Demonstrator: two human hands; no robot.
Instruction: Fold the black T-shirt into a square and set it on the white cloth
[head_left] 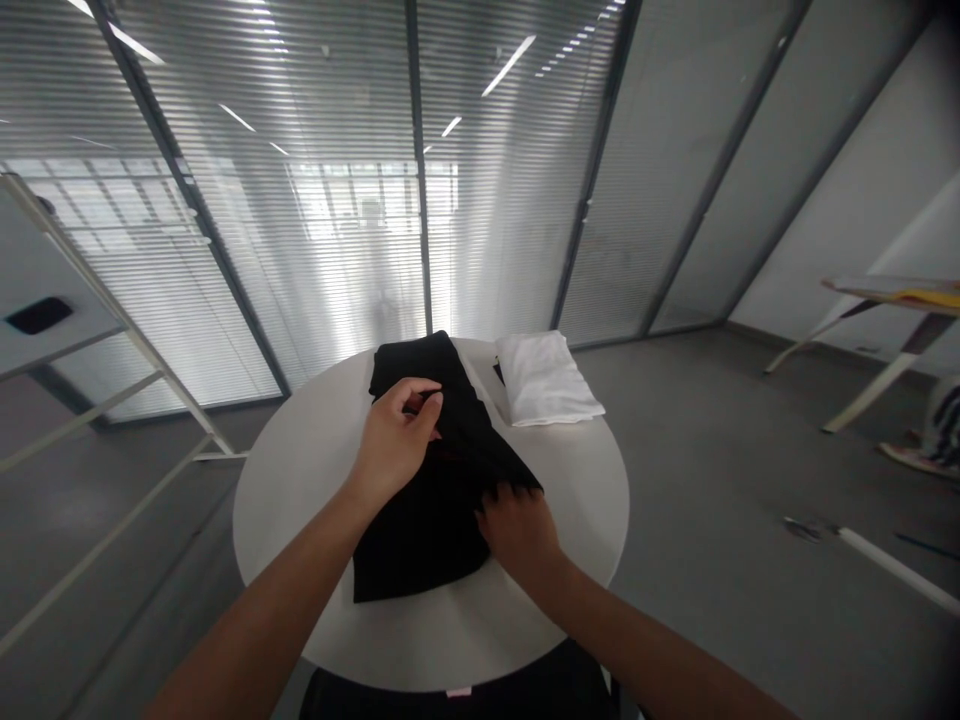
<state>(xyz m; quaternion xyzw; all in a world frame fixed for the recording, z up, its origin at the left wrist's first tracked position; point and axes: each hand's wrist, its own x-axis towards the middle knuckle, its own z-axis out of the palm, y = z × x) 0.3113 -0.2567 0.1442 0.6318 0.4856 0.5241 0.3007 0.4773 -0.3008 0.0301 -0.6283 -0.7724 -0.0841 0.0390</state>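
You are mid-fold: your left hand [396, 436] pinches the black garment [439, 470]; your right hand [517, 528] presses its edge flat, gripping nothing; next likely needs a smooth crease.

We see a black garment [435, 470] lying partly folded on the round white bench [300, 470], running from the far edge toward us. Its cloth is plain and dark, bunched into a raised fold across the middle, with the near part lying flat.
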